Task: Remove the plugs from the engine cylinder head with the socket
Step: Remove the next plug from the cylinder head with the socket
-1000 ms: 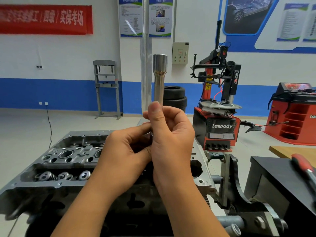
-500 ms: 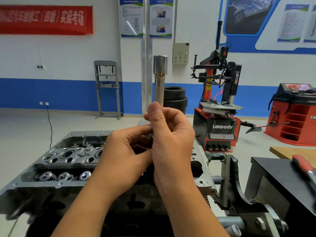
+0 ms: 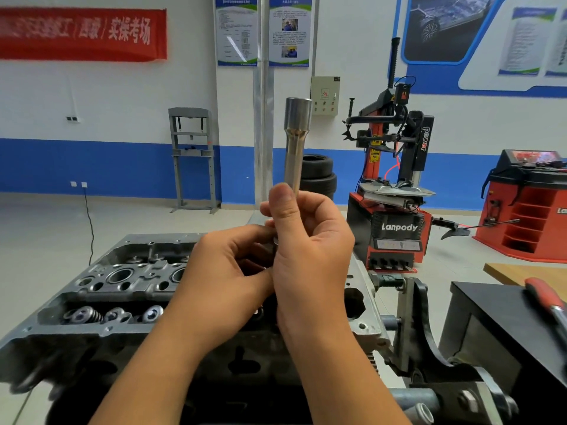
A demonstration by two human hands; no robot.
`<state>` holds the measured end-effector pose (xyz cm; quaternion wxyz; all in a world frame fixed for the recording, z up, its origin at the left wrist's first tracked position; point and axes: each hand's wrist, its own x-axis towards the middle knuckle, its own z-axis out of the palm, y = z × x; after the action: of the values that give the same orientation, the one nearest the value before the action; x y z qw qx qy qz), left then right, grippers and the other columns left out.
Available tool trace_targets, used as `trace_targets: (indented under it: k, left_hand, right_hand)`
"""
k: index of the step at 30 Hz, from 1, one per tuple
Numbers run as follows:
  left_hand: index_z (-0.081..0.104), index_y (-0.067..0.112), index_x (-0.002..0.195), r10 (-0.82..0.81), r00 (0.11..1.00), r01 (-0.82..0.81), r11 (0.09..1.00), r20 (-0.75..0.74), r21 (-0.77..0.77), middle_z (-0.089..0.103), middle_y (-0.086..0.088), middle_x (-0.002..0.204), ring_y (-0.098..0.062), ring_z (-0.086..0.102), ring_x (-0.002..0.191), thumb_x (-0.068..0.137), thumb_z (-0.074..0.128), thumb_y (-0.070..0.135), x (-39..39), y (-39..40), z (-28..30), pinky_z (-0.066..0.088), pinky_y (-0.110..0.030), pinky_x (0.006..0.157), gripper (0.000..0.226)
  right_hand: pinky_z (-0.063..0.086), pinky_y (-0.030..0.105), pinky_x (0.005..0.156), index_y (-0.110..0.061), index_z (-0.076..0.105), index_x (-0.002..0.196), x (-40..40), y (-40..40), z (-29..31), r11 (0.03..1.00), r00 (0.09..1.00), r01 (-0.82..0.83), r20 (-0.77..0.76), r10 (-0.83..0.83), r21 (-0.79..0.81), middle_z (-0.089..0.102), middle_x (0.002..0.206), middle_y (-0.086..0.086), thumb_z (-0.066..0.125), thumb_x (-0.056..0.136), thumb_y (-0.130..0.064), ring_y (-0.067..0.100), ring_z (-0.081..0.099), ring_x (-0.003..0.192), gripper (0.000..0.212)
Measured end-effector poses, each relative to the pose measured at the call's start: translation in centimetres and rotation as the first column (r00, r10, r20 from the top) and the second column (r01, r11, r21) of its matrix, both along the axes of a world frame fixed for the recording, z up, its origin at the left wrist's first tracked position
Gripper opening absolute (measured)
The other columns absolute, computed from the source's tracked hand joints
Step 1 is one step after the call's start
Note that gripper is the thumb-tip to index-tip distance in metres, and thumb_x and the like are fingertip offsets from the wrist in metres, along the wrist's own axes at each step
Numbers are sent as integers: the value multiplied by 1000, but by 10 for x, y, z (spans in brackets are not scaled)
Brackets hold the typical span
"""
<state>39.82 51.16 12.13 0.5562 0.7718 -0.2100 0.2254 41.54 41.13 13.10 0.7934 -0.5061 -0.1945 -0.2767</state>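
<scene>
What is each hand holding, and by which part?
The right hand grips the long socket by its lower shaft, wide end up. The left hand pinches at its bottom end, hidden there.

auto workshop — tyre changer (image 3: 395, 185), stacked tyres (image 3: 317, 176)

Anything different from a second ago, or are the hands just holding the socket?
No visible change. The right hand still grips the socket upright above the cylinder head, and the left hand still has its fingers at the socket's lower end; what they pinch there is hidden. Nothing was taken up or let go.
</scene>
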Motion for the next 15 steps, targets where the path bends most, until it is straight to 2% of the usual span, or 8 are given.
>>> trace_targets:
  k: [2,3,7,9,12,15]
  left_hand:
    - [79,34,107,16,1000,-16,997,-2,76,80,11,94,-9,77,90,90,75,0,-1,0,1,65,-31,76,38]
    - [79,34,104,7,1000,-7,992,-6,127,80,12,93,-8,77,90,92,72,1,-2,2,2,64,-30,75,36]
    - [76,34,104,-95,995,100,975,-37,200,80,9,96,-11,77,93,96,63,0,-5,9,7,63,-32,79,37]
    - [78,31,103,-79,997,82,982,-25,171,80,10,97,-9,76,94,94,67,-4,-5,11,5,62,-29,81,38]
    - [78,32,102,7,1000,-6,987,-4,161,79,16,93,-4,76,90,89,77,3,-4,8,2,61,-22,75,32]
    - [79,33,98,24,1000,-22,984,-9,179,80,15,91,-5,76,88,90,76,4,-3,11,0,62,-23,73,31]
  right_hand:
    - [58,28,74,-21,69,87,0,0,0,999,1000,18,22,-17,-38,76,85,-1,69,88,-51,6,69,76,30]
    - [57,25,75,-22,69,86,0,1,1,998,999,27,28,-26,-60,76,84,-1,63,91,-51,6,70,78,30]
    - [59,28,78,-16,72,88,-1,3,2,997,1000,-6,16,7,-80,76,84,5,49,95,-53,15,73,83,44]
    - [60,31,77,-14,72,91,-2,3,2,997,999,-38,9,39,-74,76,84,7,53,95,-54,18,74,83,44]
    - [62,38,78,-16,66,97,-4,2,2,998,999,-27,22,28,-52,76,85,7,69,84,-55,21,75,82,41]
    - [61,31,74,-16,64,93,-3,2,2,998,999,-3,43,5,-55,76,82,5,70,84,-51,17,73,77,37]
